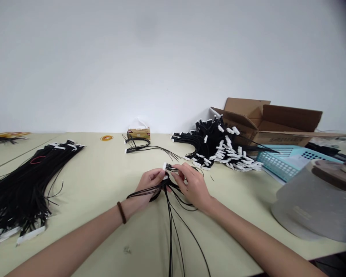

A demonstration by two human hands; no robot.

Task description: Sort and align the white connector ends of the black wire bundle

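In the middle of the head view, my left hand pinches a wire harness made of thin black wires, close to its white connector. My right hand is closed on the black wires just right of that connector, thumb and forefinger together. Loose wires from the harness hang toward the table's front edge, and some loop under both hands. Behind the hands lie two more black harnesses with white connectors.
A large black wire bundle lies left. At right are a pile of harnesses with white connectors, an open cardboard box, a turquoise basket and a grey translucent container. A tissue box and rubber bands sit near the wall.
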